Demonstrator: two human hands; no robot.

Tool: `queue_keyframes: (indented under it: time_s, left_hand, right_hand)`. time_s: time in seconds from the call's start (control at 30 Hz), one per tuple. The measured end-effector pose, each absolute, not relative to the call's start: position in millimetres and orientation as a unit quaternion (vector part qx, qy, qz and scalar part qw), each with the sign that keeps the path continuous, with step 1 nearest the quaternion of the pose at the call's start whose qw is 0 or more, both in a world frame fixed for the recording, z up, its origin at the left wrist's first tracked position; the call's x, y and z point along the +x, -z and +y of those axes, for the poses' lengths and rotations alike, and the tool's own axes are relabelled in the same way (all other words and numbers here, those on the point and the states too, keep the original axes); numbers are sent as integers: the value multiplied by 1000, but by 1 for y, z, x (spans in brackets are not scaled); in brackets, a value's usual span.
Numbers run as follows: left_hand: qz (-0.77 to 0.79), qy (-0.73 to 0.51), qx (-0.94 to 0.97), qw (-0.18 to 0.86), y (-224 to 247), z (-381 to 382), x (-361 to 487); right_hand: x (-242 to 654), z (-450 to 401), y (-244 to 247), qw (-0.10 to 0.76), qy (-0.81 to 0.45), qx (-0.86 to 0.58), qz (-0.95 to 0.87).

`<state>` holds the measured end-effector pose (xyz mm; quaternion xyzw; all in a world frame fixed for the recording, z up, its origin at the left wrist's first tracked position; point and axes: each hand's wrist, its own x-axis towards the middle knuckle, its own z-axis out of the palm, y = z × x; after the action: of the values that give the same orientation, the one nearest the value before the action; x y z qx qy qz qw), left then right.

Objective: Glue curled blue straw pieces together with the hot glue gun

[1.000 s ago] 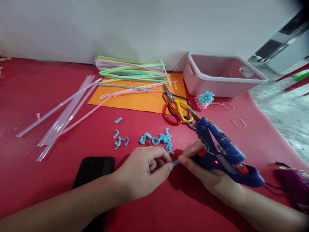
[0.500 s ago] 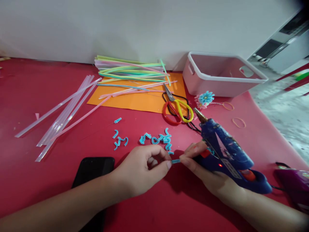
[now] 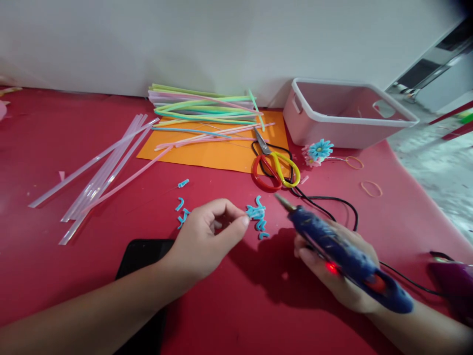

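My left hand is pinched closed beside a cluster of small blue fuzzy pieces on the red table; a blue bit shows at its fingertips, hard to tell from the cluster behind. My right hand is wrapped round a dark blue glue gun, whose nozzle points up and left and whose red light glows. More curled blue pieces lie left of my left hand, partly covered by it. A small blue rolled piece on a thin wire rests farther back.
Scissors and fuzzy stems lie on orange paper. Clear glue sticks are left, a black phone near my left forearm. A pink bin, blue flower, rubber bands and cable are right.
My hands have moved apart. My left hand shifted left and up, away from the short blue piece's earlier place. My right hand has turned the glue gun and now holds its handle.
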<state>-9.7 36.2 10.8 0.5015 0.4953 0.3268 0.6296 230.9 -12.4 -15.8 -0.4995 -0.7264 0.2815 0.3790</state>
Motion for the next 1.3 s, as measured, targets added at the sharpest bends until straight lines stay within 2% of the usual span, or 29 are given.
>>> queue_keyframes:
  time_s: [0.13,0.6,1.3]
  left_hand:
    - [484,-374,421,670,-7,39,-12]
    - [444,-376,328,744,-9,40,-10]
    - [437,-380,348,738,-9,40,-9]
  right_hand:
    - [229,-11,13,353,-286,-427,-782]
    - [228,-9,17,332,-250,-431,-801]
    - [228,-7,18,334,-243,-400,-818]
